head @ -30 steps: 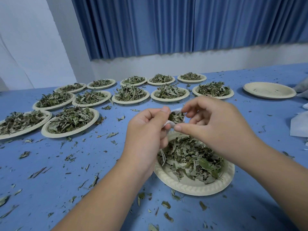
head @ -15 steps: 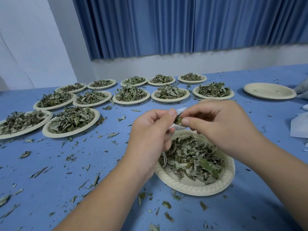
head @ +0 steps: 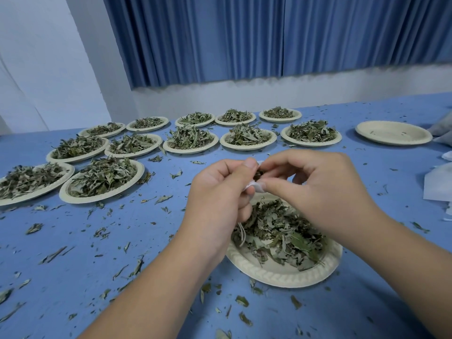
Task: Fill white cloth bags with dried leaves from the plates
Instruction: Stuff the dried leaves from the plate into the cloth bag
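Above the near paper plate [head: 281, 275] of dried leaves [head: 281, 231], both my hands hold a small white cloth bag [head: 254, 185]. My left hand [head: 217, 196] grips the bag from the left, thumb on its upper rim. My right hand [head: 315, 189] pinches the bag's mouth from the right, fingers curled over the opening. Dark leaves [head: 257, 176] show in the mouth between my thumbs. Most of the bag is hidden behind my fingers. Its drawstring [head: 242, 232] hangs down onto the plate.
Several paper plates heaped with dried leaves [head: 102, 177] stand in rows across the blue table to the left and behind. An empty plate [head: 393, 132] sits at the far right. White cloth pieces [head: 437, 184] lie at the right edge. Leaf crumbs are scattered everywhere.
My right hand's fingers have closed in over the bag's mouth, so fewer leaves show inside. Both hands stay together above the near plate.
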Action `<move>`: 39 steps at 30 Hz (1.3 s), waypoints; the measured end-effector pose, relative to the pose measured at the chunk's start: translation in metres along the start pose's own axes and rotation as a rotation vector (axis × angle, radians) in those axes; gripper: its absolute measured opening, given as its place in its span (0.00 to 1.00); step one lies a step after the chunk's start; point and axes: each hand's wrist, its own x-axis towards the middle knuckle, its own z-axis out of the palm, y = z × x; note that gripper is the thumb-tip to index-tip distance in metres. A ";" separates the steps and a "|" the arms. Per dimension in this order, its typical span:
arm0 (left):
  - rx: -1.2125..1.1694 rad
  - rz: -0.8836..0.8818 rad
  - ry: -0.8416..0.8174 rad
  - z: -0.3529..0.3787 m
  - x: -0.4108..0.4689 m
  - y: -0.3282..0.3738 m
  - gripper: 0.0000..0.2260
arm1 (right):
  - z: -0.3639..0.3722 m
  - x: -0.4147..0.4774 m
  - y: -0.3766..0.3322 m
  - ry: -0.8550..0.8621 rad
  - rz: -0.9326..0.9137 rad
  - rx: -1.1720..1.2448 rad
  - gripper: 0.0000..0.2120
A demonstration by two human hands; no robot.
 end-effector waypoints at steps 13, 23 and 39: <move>0.064 -0.030 -0.043 -0.002 -0.002 0.002 0.07 | -0.001 0.008 0.003 -0.003 0.173 -0.004 0.17; 0.015 0.008 -0.104 -0.004 -0.003 0.009 0.06 | 0.004 0.015 0.000 -0.275 0.496 0.606 0.18; 0.077 0.112 0.046 -0.007 -0.004 0.018 0.09 | 0.037 0.035 -0.006 -0.183 0.431 0.311 0.03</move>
